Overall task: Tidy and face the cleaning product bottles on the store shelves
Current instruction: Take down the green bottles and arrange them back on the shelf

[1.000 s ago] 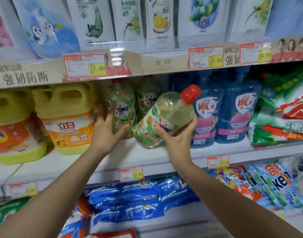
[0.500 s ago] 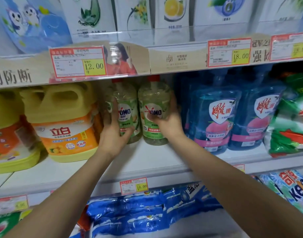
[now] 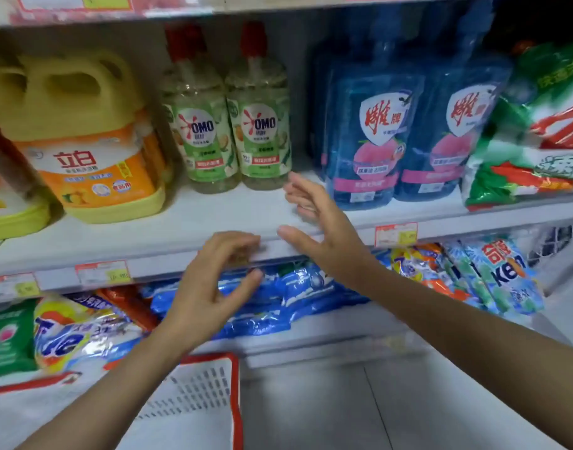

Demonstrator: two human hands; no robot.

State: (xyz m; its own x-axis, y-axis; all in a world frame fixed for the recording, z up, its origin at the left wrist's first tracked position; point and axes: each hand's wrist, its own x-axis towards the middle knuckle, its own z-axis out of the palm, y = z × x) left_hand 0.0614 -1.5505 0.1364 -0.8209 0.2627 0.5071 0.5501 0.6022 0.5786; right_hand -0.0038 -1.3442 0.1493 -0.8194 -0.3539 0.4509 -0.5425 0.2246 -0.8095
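- While both arms are being stretched toward the shelf (image 3: 168, 232), nothing is being gripped by either hand.
- The left hand (image 3: 210, 287) is being held low before the shelf's front edge, fingers loosely curled, thumb apart, empty.
- The right hand (image 3: 324, 235) is being held higher over the shelf lip, fingers straight and spread, near the right OMO bottle (image 3: 262, 131) but apart from it.
- That bottle and the left OMO bottle (image 3: 200, 134) are being displayed upright, close side by side, labels facing front, between a yellow jug (image 3: 84, 141) and blue bottles (image 3: 372, 138).
- A red basket (image 3: 234, 401) is being shown beneath the left forearm.
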